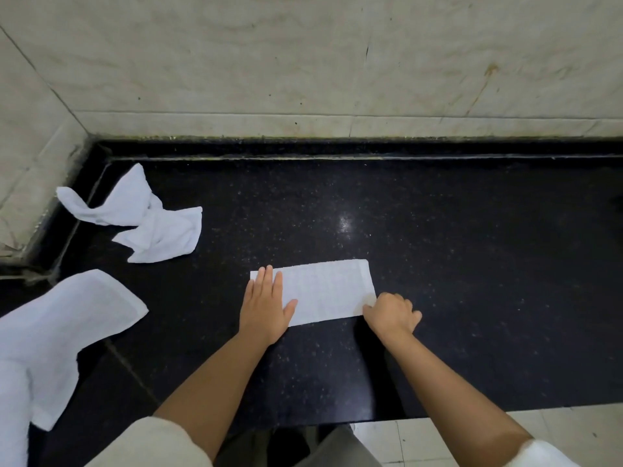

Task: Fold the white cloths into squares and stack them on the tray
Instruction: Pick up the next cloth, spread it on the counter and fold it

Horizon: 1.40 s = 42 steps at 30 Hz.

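A white cloth folded into a long rectangle [328, 291] lies flat on the black countertop [455, 264]. My left hand [266, 303] presses flat with straight fingers on the cloth's left end. My right hand [392, 313] has curled fingers that pinch the cloth's near right corner. A crumpled white cloth [145, 220] lies at the back left of the counter. Another unfolded white cloth [64, 321] drapes over the counter's left front part. No tray shows in the view.
Beige marble walls [303, 62] close the counter at the back and at the left. The counter's front edge runs near the bottom, with a pale tiled floor [556, 426] below it on the right.
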Each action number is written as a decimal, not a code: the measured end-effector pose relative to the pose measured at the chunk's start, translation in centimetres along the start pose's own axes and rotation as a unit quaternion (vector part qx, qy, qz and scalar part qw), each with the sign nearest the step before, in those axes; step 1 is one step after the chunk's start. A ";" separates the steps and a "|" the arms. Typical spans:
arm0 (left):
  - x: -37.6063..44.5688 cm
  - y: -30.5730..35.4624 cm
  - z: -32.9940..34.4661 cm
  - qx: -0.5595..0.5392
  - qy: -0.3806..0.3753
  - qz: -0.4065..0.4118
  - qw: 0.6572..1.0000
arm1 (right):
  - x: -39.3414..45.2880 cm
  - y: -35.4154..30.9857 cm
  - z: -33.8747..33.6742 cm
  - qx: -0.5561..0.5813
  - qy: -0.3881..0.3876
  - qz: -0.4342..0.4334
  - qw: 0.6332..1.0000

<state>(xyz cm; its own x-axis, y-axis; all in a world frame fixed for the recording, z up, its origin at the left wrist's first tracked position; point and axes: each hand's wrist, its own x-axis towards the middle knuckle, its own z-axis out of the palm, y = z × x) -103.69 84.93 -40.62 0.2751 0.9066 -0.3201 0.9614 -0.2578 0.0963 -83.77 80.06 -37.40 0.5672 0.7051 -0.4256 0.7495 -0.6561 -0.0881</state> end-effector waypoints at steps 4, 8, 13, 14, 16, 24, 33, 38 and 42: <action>0.0 0.0 0.1 -0.002 0.000 0.007 1.000 | -0.3 -0.4 0.1 0.009 0.004 0.010 1.000; -0.1 0.0 0.4 -0.010 0.009 0.004 1.000 | -0.6 -0.4 0.3 0.007 0.019 0.008 1.000; -0.1 -0.1 0.7 -0.011 0.015 0.005 1.000 | -0.7 -0.6 0.1 0.056 0.016 0.020 0.998; -0.1 -0.1 0.7 -0.014 0.015 0.006 1.000 | -0.5 -0.5 0.2 0.087 0.005 0.034 0.996; -0.1 -0.1 0.7 -0.018 0.013 0.006 1.000 | -0.2 -0.3 0.1 0.156 -0.032 0.067 0.985; -0.1 -0.2 0.4 -0.016 0.000 0.004 1.000 | 0.1 -1.1 -1.3 0.183 -0.084 0.090 0.975; -1.0 -3.0 -0.9 -0.099 0.068 -0.003 0.993 | -3.3 -6.8 -3.4 0.162 0.077 -0.091 0.980; -4.0 -7.5 -0.4 -0.113 0.075 -0.077 0.988 | -7.0 -11.6 0.9 0.085 0.100 -0.272 0.953; -6.5 -10.2 0.5 -0.136 0.077 -0.110 0.982 | -8.0 -11.7 5.3 0.001 0.069 -0.340 0.938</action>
<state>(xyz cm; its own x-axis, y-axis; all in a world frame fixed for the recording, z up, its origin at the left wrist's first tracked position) -115.26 81.47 -40.03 0.0371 0.9756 -0.2165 0.9548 0.0293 0.2959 -98.90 80.70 -37.78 -0.0024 0.9886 -0.1506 0.9534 -0.0432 -0.2986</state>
